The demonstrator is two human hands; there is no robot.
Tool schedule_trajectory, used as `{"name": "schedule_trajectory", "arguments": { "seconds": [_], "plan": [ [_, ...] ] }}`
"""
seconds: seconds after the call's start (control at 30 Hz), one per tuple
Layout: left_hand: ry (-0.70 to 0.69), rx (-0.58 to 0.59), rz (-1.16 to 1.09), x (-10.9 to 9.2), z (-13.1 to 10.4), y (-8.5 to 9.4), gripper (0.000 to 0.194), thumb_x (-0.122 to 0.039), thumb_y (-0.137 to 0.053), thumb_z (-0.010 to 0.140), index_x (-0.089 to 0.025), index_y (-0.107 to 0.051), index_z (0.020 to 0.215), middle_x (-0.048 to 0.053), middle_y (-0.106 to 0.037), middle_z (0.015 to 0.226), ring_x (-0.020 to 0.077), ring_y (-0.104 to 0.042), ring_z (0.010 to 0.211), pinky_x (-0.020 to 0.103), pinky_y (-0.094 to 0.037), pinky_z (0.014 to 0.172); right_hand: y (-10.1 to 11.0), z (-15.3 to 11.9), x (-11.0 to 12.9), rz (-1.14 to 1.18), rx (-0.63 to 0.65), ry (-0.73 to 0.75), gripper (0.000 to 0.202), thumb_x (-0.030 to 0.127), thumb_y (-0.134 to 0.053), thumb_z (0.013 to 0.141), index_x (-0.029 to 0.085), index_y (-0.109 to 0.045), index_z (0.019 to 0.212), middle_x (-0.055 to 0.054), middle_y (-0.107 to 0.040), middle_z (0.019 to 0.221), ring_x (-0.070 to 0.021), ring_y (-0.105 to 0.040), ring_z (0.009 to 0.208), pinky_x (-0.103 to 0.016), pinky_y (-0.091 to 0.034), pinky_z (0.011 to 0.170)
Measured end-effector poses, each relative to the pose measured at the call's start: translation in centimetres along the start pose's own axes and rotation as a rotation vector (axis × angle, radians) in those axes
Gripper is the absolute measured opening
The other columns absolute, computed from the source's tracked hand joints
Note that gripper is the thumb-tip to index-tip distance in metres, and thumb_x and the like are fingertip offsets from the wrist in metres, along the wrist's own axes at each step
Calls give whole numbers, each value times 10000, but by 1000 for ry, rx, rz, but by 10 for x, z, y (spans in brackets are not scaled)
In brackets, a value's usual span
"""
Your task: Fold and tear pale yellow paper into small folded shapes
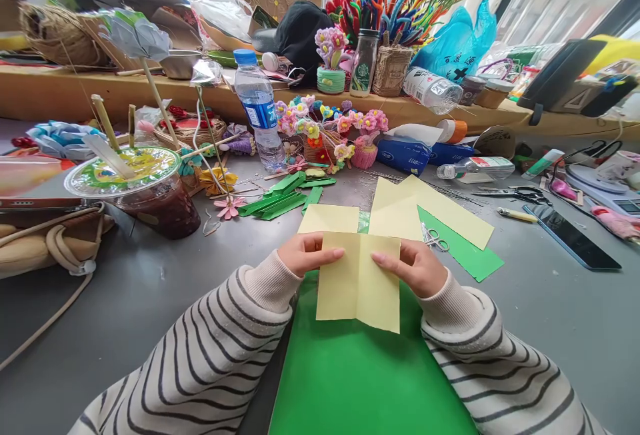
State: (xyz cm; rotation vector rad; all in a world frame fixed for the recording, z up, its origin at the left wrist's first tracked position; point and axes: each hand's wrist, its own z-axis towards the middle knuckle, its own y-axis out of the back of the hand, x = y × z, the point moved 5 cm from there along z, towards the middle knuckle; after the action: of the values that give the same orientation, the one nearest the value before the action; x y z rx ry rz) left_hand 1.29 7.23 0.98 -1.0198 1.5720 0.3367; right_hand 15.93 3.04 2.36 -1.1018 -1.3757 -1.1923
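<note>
A pale yellow sheet of paper with a vertical crease down its middle is held up between both hands. My left hand pinches its upper left edge, thumb on the front. On the upper right edge, my right hand grips it the same way. Beneath the sheet lies a large green board or sheet. Just beyond the hands are more yellow paper pieces, a green paper piece and small scissors, whose blades are partly covered.
Folded green paper strips lie ahead, near a water bottle. A lidded drink cup stands at left. To the right are a phone, black-handled scissors and a lying bottle. Craft flowers sit toward the ledge.
</note>
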Motion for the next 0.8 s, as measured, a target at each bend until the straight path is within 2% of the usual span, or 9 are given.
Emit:
{"name": "schedule_trajectory", "arguments": {
  "seconds": [0.13,0.33,0.43,0.53,0.63,0.8],
  "plan": [
    [-74,-136,92,0,-1,2,195,-275,-667,569,-115,-640,677,39,-663,708,147,-596,645,253,-472,612,3,2,-4,-3,-59,-36,241,360,-566,648,148,-618,752,-41,-653,729,-170,-594,660,-262,-481,556],
    [-91,-103,187,5,-1,-9,233,-319,-634,599,-111,-635,703,43,-650,676,144,-580,600,242,-468,537,8,7,-8,-70,-87,-105,293,411,-579,614,153,-641,737,-55,-652,766,-173,-587,673,-256,-465,552],
    [-145,-166,308,5,0,-8,255,-347,-617,608,-111,-615,705,39,-634,660,139,-567,581,229,-458,509,6,6,-10,-59,-108,-122,283,415,-595,589,155,-646,688,-48,-651,703,-170,-582,638,-259,-462,542],
    [-231,-233,523,2,0,-8,274,-377,-587,624,-112,-608,693,36,-616,628,136,-548,559,220,-439,483,4,4,-11,-72,-154,-133,267,414,-605,572,160,-646,642,-34,-635,633,-153,-563,571,-251,-448,505],
    [-296,-258,708,-2,-2,-11,262,-374,-553,650,-122,-619,671,26,-606,591,126,-525,533,208,-417,466,3,3,-11,-84,-184,-129,243,398,-615,561,160,-645,602,-27,-627,613,-146,-550,564,-246,-433,510],
    [-386,-267,835,-8,-5,-17,228,-341,-538,664,-130,-627,661,24,-615,592,116,-514,522,201,-403,473,3,4,-11,-69,-191,-137,228,387,-615,562,161,-631,549,-9,-612,580,-134,-530,568,-242,-405,543]
  ]
}}
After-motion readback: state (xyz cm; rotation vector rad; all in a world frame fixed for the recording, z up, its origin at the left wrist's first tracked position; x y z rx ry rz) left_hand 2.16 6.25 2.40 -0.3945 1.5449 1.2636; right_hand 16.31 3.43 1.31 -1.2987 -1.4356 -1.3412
